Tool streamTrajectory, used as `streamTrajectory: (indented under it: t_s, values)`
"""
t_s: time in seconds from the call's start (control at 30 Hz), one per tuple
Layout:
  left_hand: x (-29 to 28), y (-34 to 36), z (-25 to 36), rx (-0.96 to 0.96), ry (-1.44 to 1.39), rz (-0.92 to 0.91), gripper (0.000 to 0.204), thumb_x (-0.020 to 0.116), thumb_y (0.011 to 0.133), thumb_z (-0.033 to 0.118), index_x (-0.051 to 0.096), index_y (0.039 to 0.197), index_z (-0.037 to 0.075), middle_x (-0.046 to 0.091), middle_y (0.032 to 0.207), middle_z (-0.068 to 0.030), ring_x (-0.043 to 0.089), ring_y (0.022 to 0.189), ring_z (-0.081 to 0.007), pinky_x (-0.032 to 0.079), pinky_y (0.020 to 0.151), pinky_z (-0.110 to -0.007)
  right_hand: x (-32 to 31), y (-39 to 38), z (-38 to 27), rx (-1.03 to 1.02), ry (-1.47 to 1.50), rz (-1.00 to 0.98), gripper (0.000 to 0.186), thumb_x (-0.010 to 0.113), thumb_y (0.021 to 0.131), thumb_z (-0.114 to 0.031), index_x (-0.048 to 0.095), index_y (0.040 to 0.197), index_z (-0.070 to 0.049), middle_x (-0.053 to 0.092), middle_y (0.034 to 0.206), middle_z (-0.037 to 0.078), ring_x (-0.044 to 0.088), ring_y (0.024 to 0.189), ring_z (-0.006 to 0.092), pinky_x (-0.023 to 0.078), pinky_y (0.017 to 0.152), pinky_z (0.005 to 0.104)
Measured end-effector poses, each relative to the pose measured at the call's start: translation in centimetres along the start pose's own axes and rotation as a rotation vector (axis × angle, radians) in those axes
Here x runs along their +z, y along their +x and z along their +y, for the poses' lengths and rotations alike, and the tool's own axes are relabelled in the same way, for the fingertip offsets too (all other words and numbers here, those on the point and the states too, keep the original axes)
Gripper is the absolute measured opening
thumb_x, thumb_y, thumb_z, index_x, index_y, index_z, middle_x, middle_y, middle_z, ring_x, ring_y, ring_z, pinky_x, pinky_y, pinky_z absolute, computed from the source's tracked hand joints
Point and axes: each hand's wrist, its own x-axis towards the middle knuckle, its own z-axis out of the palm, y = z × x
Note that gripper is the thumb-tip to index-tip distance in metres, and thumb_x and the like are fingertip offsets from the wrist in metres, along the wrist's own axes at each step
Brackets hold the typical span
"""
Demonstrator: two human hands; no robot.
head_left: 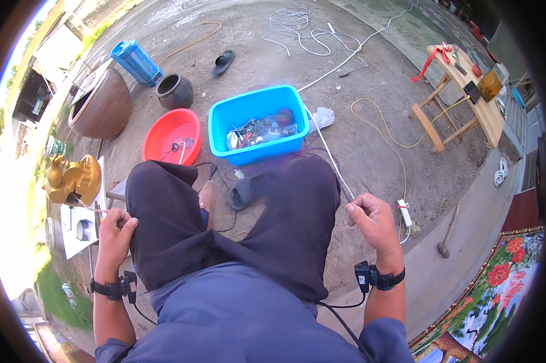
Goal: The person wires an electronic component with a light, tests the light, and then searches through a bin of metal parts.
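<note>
My left hand [116, 228], closed in a pinch beside my left knee, has a thin pale strand [95, 209] at its fingertips. This strand runs toward a dark piece by the gold-coloured ornament [74, 179]; whether it is wire or a stick I cannot tell. Past my right knee, the thumb and fingers of my right hand [373, 219] are pinched on a thin dark wire [348, 192]. Thin purple wires trail faintly across my right leg. In front of my knees stands a blue tub [258, 158] holding small tools, loose parts and clear plastic pieces.
A red basin [155, 138] stands left of the tub, near a dark pot [175, 91] and blue container [136, 63]. A slipper [246, 192] lies between my feet. To the right are a white power strip [405, 213], hammer [445, 248] and wooden bench [487, 121]. Cable crosses the ground.
</note>
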Motion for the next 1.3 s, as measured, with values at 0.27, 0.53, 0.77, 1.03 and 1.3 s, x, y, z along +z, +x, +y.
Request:
streamTrajectory:
  t_s: [0.27, 0.53, 0.77, 1.03, 1.3]
  values:
    - [1.3, 1.7, -2.0, 0.002, 0.040, -0.118, 0.024, 0.078, 0.088, 0.018, 0.062, 0.083, 0.002, 0.056, 0.069, -0.0037, 0.053, 0.064, -0.0140, 0.045, 0.061, -0.031, 4.8, -0.5, -5.1, -0.022, -0.691, -0.050, 0.045, 0.076, 0.089, -0.043, 0.069, 0.078, 0.000, 0.065, 0.071, 0.016, 0.063, 0.066, 0.0320, 0.048, 0.062, 0.0425]
    - [0.8, 4.1, -4.6, 0.077, 0.095, -0.286, 0.033, 0.076, 0.090, 0.031, 0.064, 0.085, 0.001, 0.064, 0.076, -0.0160, 0.064, 0.070, -0.0302, 0.049, 0.064, -0.041, 7.2, -2.0, -6.8, 0.070, -0.744, -0.060, 0.039, 0.070, 0.094, -0.034, 0.065, 0.079, 0.002, 0.059, 0.068, 0.019, 0.060, 0.064, 0.0329, 0.046, 0.062, 0.0432]
    - [-0.3, 4.2, -9.0, 0.186, -0.169, -0.397, 0.027, 0.073, 0.093, 0.020, 0.060, 0.082, 0.000, 0.053, 0.065, -0.0077, 0.051, 0.064, -0.0150, 0.045, 0.060, -0.036, 8.4, -4.1, -10.0, 0.204, -0.609, -0.110, 0.036, 0.068, 0.096, -0.020, 0.058, 0.068, 0.000, 0.056, 0.060, 0.002, 0.053, 0.054, 0.0081, 0.042, 0.050, 0.0294]
    - [-4.5, 3.5, -12.3, -0.080, -0.682, -0.712, 0.024, 0.071, 0.093, 0.013, 0.057, 0.076, 0.004, 0.054, 0.071, 0.0054, 0.045, 0.067, -0.0035, 0.038, 0.058, -0.025, 8.6, -8.1, -15.1, 0.343, -0.533, -0.256, 0.033, 0.073, 0.090, -0.015, 0.061, 0.063, -0.002, 0.058, 0.055, 0.001, 0.055, 0.053, 0.0088, 0.043, 0.051, 0.0294]
    - [-0.5, 7.5, -11.0, 0.179, -0.367, -0.167, 0.016, 0.073, 0.090, 0.010, 0.060, 0.089, 0.002, 0.064, 0.094, -0.0081, 0.058, 0.083, -0.0179, 0.047, 0.076, -0.032, 10.1, 7.8, -15.3, 0.082, -0.871, -0.235, 0.024, 0.071, 0.093, -0.019, 0.068, 0.082, 0.002, 0.060, 0.064, 0.003, 0.061, 0.057, 0.0110, 0.047, 0.055, 0.0290]
